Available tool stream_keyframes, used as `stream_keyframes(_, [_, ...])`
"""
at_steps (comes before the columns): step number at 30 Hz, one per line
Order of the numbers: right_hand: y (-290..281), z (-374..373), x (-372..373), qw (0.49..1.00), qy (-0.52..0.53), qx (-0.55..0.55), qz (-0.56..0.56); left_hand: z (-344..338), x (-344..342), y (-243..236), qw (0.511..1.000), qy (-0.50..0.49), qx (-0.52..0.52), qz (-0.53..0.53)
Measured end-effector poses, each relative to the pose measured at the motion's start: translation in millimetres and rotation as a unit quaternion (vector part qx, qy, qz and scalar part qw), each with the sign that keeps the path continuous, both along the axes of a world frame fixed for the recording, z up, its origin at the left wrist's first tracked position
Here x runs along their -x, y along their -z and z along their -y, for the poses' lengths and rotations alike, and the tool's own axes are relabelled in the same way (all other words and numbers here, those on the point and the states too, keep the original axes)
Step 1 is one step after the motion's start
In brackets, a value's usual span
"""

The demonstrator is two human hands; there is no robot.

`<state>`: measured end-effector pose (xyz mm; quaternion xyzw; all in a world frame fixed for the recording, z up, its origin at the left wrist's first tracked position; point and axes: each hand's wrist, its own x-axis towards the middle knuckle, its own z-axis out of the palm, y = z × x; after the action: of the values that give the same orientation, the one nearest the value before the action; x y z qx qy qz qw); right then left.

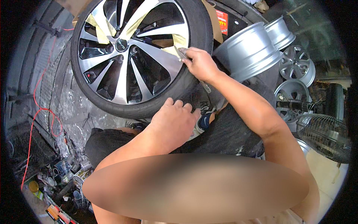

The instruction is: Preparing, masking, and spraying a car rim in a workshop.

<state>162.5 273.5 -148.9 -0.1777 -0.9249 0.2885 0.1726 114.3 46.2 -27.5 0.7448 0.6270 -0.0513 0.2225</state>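
The right hand (199, 63), right of top centre, is gripping a slim metallic-looking tool (182, 53), its tip resting by a pale yellow strip of masking tape (173, 45) on a silver-and-black multi-spoke alloy wheel (122, 84), which is filling the upper left and centre of the frame. The left hand (173, 125), near centre, is hanging loosely spread by the wheel's black rubber tyre (125, 111), apparently holding nothing; whether its fingertips are touching the rubber is unclear.

If the tool's tip is sharp, too much pressure or a slip could be scratching the polished spoke or nicking the tyre. Pulling hard on the tape could be tearing it, and with the left hand not clearly bracing, the wheel could be shifting.

Brown cardboard (215, 20) is showing behind the wheel's upper right edge. The grey floor (80, 100) is looking stained and paint-spattered, and a thin red cable (34, 87) is snaking down the left. Bare silver rims (250, 50) are crowding the upper right, a dark wire-caged fan (324, 136) is standing at far right, and assorted cans (69, 171) are cluttering the lower left.
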Motion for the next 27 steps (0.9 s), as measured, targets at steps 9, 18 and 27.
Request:
stream_keyframes(9, [3, -7, 1, 0.999, -0.009, 0.037, -0.014, -5, 12, 11, 0.998, -0.018, 0.013, 0.057])
stream_keyframes(18, [-80, -43, -3, 0.948, 0.142, 0.258, -0.119, -59, 69, 72, 0.941, -0.233, -0.236, 0.072])
stream_keyframes(27, [-55, -58, 8, 0.953, 0.139, 0.231, -0.141, -92, 70, 123, 0.882, -0.329, -0.320, 0.107])
